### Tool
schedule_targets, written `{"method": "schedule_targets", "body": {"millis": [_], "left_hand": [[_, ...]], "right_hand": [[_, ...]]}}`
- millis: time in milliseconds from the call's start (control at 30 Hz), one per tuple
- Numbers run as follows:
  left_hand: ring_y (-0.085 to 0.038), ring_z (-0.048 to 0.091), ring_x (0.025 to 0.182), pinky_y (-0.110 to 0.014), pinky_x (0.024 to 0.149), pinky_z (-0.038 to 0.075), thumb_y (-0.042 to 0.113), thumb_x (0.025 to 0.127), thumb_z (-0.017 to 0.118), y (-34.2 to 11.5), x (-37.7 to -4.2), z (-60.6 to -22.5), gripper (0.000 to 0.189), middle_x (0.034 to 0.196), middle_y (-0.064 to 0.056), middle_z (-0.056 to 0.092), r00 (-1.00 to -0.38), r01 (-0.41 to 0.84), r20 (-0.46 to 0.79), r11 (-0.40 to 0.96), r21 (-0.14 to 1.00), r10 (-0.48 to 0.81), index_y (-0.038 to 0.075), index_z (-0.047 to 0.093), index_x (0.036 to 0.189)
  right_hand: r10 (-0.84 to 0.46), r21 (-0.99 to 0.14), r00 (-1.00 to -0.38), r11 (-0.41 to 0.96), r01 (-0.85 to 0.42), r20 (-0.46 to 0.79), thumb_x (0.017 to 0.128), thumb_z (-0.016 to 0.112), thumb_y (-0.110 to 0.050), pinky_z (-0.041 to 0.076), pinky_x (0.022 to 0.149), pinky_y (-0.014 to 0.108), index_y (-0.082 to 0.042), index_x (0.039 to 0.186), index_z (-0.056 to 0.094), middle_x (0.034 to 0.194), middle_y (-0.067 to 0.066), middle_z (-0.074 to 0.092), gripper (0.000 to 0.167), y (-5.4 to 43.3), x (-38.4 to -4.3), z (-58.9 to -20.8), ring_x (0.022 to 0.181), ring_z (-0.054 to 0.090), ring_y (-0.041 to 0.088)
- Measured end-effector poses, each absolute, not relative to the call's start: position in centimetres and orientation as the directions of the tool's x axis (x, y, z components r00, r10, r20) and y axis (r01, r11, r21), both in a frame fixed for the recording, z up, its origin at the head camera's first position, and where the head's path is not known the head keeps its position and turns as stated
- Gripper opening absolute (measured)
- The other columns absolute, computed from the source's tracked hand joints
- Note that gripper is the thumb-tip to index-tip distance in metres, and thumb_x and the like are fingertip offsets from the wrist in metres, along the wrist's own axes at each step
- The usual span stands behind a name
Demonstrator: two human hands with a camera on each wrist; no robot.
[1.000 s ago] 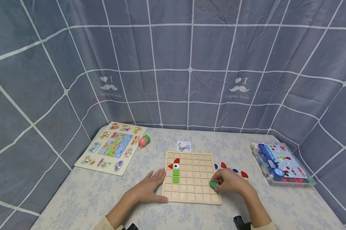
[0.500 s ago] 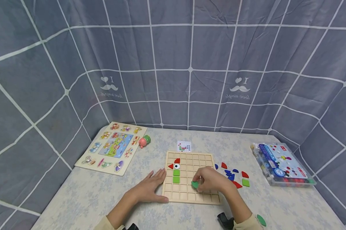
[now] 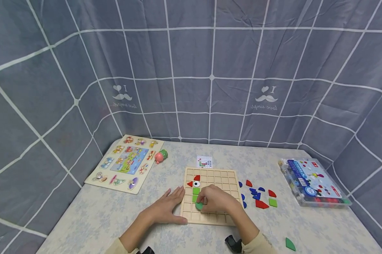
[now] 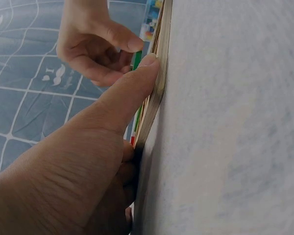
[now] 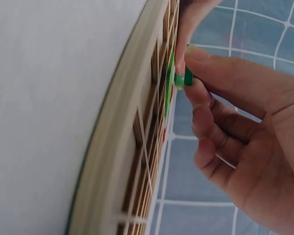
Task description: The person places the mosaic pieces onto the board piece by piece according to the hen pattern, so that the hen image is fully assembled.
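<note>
A square wooden grid board (image 3: 221, 178) lies on the table. On its left part sit a red quarter-round piece (image 3: 197, 177), a red triangle (image 3: 190, 183), a white eye piece (image 3: 196, 183) and green squares (image 3: 196, 191). My right hand (image 3: 217, 199) pinches a dark green piece (image 5: 188, 76) between thumb and index finger, close over the cell below the green squares. My left hand (image 3: 166, 208) rests against the board's left edge with fingers extended. In the left wrist view its thumb (image 4: 130, 93) lies at the board's near corner.
Loose blue pieces (image 3: 256, 195) and red pieces (image 3: 261, 204) lie right of the board, beside a green square (image 3: 272, 203). A dark green quarter piece (image 3: 290, 244) lies nearer. Around stand a pattern card (image 3: 204, 161), picture puzzle (image 3: 127, 162), small toy (image 3: 161, 156) and plastic box (image 3: 315, 181).
My right hand has carried the dark green piece leftward across the board, from its right edge to just below the green squares. My left hand has stayed at the left edge.
</note>
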State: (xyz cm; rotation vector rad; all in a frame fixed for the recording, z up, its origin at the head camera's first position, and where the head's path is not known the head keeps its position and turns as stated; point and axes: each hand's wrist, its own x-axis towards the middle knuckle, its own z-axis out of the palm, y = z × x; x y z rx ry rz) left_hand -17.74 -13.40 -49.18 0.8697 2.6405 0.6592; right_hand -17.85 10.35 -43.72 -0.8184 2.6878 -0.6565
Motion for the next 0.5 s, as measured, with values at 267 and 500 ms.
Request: {"method": "schedule_targets", "body": {"millis": [267, 500], "left_hand": [[-0.026, 0.016, 0.152, -0.052, 0.124, 0.011, 0.066, 0.078, 0.067, -13.3, -17.8, -49.2, 0.109, 0.163, -0.011, 0.018, -0.776, 0.492, -0.122, 0.715, 0.497, 0.619, 0.003, 0.021, 0.155], [-0.026, 0.017, 0.152, -0.053, 0.124, 0.011, 0.065, 0.077, 0.068, -13.3, -17.6, -49.0, 0.109, 0.163, -0.011, 0.019, -0.778, 0.489, -0.123, 0.717, 0.497, 0.616, 0.003, 0.022, 0.154]], "right_hand": [[-0.586, -0.469, -0.803, 0.742, -0.479, -0.108, 0.071, 0.084, -0.01, 0.047, 0.063, 0.015, -0.011, 0.089, 0.078, 0.081, -0.008, 0.07, 0.019, 9.2, -18.1, -44.4, 0.066, 0.052, 0.001], [-0.562, -0.468, -0.82, 0.755, -0.459, -0.104, 0.069, 0.084, -0.007, 0.048, 0.063, 0.016, -0.011, 0.088, 0.078, 0.08, -0.007, 0.071, 0.02, 9.1, -18.2, -44.7, 0.065, 0.052, 0.003]]}}
